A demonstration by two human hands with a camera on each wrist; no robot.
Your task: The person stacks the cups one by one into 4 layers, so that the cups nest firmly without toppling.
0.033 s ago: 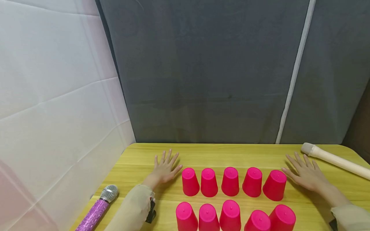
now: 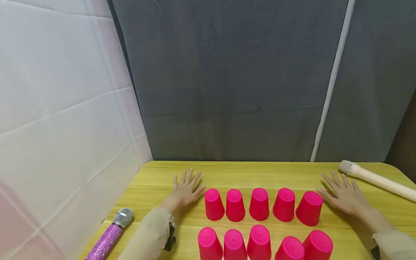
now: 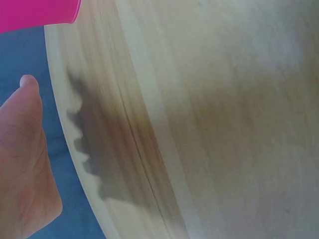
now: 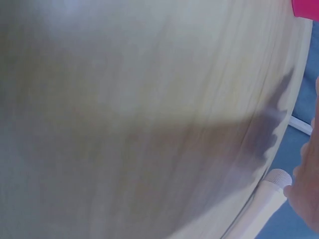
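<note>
Several pink cups stand upside down in two rows on the yellow wooden table (image 2: 247, 173); the far row (image 2: 259, 204) lies between my hands and the near row (image 2: 260, 242) is at the bottom edge. My left hand (image 2: 185, 191) lies flat on the table with fingers spread, just left of the far row's leftmost cup (image 2: 213, 204). My right hand (image 2: 342, 193) lies flat with fingers spread, just right of the rightmost cup (image 2: 308, 208). Neither hand holds anything. The left wrist view shows part of my left hand (image 3: 22, 164) and a cup's rim (image 3: 40, 12).
A purple glittery microphone (image 2: 110, 234) lies at the table's near left corner. A cream recorder (image 2: 377, 180) lies at the far right, also in the right wrist view (image 4: 259, 209). A white sheet hangs on the left and a dark curtain behind the table.
</note>
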